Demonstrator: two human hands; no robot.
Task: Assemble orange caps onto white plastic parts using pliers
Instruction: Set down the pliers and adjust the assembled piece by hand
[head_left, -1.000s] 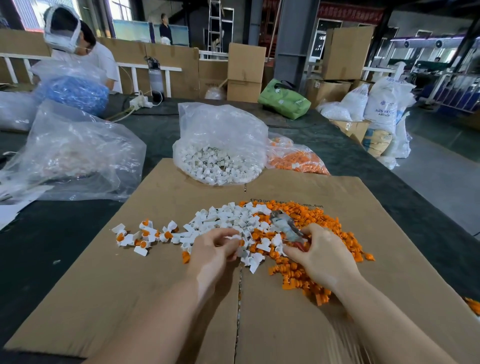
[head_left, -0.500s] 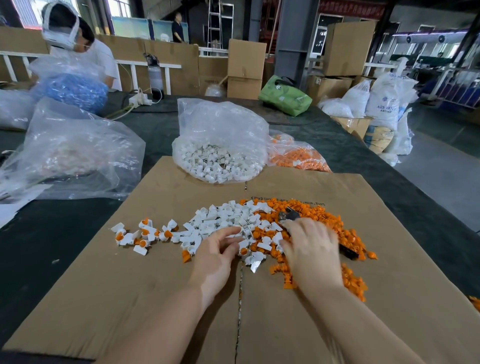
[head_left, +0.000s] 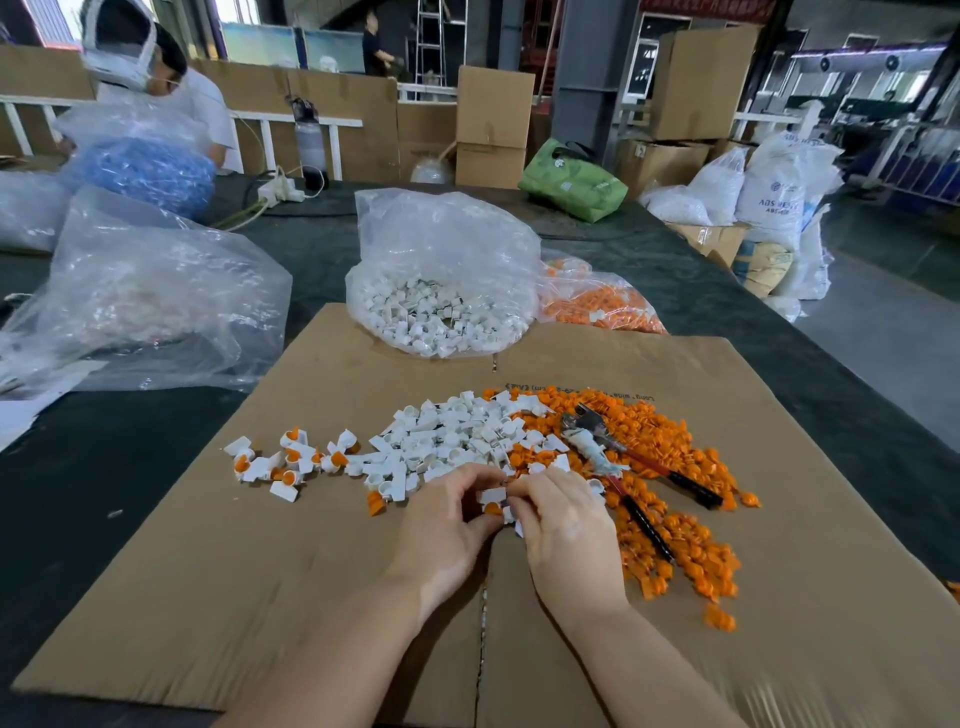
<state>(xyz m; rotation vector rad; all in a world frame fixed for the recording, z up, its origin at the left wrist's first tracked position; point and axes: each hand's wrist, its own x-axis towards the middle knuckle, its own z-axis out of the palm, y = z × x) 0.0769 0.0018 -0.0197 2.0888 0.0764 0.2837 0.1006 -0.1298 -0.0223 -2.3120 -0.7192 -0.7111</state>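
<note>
Head view: both hands meet over the near edge of the heap on the cardboard (head_left: 249, 561). The left hand (head_left: 441, 535) has its fingers curled in, thumb and fingertips pinching a white part (head_left: 491, 494) from the left. The right hand (head_left: 563, 535) curls the same way and pinches at the part from the right, so the part sits between the two sets of fingertips, just off the cardboard. An orange cap (head_left: 493, 509) shows right under the white part, touching it, tucked between both thumbs; whether it is seated I cannot tell. The pliers (head_left: 602, 452) lie loose on the orange caps (head_left: 691, 551), just beyond and right of the right hand, handles spread and pointing toward the person, neither hand touching them. The white parts (head_left: 457, 436) are heaped left of the orange pile, beyond the fingers. Further left, a small cluster of capped parts (head_left: 288, 462) lies apart from the heap. Behind the cardboard stands a clear bag of white parts (head_left: 441, 270), with a bag of orange caps (head_left: 597, 301) beside it to the right. Another person (head_left: 156, 83) sits at the far left of the table (head_left: 78, 488).
</note>
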